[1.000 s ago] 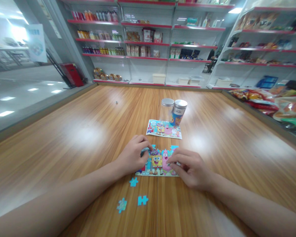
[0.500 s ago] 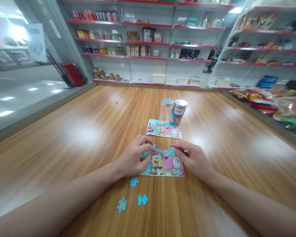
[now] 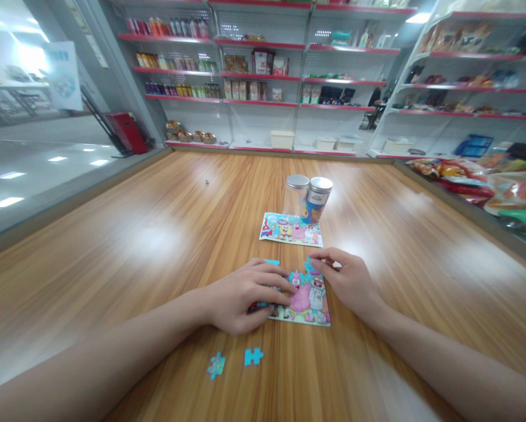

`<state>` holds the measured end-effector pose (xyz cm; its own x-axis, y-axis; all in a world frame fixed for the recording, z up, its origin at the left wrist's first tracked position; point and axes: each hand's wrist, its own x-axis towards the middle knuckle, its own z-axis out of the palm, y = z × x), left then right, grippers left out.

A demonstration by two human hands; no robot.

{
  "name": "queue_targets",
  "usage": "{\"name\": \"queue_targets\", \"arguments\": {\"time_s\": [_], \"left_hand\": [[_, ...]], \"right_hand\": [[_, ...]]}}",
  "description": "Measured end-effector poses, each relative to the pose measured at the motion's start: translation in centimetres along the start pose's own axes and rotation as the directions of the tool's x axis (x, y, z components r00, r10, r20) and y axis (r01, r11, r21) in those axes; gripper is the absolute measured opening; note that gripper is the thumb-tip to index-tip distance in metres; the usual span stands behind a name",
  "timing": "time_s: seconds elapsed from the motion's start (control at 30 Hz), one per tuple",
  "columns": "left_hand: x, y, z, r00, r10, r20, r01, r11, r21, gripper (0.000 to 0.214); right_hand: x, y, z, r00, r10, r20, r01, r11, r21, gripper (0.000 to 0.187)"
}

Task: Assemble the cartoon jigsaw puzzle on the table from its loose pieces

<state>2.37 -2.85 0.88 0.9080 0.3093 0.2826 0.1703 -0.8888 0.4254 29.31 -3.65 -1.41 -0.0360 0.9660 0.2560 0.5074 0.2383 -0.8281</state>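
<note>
A partly built cartoon jigsaw puzzle [image 3: 309, 300] lies on the wooden table [image 3: 157, 246] in front of me. My left hand [image 3: 249, 296] rests flat on the puzzle's left half, fingers stretched to the right, and hides that part. My right hand [image 3: 349, 282] is at the puzzle's upper right corner, thumb and forefinger pinched on a blue puzzle piece [image 3: 309, 266] at the top edge. Two loose blue pieces [image 3: 217, 364] [image 3: 253, 356] lie nearer to me, left of the puzzle.
A printed reference picture [image 3: 291, 230] lies beyond the puzzle. Behind it stand a clear jar [image 3: 297, 196] and a blue can [image 3: 319, 199], both with metal lids. Snack bags [image 3: 487, 181] line the right edge. Store shelves [image 3: 263, 76] fill the background.
My left hand has flattened and slid right and nearer over the puzzle, covering a loose blue piece. The puzzle has shifted slightly right and nearer. My right hand has moved to the top right corner.
</note>
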Motion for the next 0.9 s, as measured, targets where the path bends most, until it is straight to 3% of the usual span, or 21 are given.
{"name": "queue_targets", "arguments": {"time_s": [0.23, 0.47, 0.9], "left_hand": [[0.17, 0.05, 0.0, 1.0, 0.008, -0.02, -0.008, 1.0, -0.011, 0.056], [0.15, -0.52, 0.35, 0.997, 0.064, -0.033, -0.064, 0.998, -0.001, 0.051], [0.13, -0.44, 0.27, 0.998, 0.055, -0.028, -0.055, 0.998, 0.0, 0.05]], "right_hand": [[-0.05, 0.41, 0.11, 0.998, -0.001, 0.061, 0.002, 1.0, -0.011, 0.016], [0.0, 0.57, 0.28, 0.997, 0.007, 0.073, -0.005, 0.999, -0.032, 0.013], [0.04, 0.59, 0.21, 0.997, 0.034, 0.064, -0.034, 0.999, -0.006, 0.014]]}}
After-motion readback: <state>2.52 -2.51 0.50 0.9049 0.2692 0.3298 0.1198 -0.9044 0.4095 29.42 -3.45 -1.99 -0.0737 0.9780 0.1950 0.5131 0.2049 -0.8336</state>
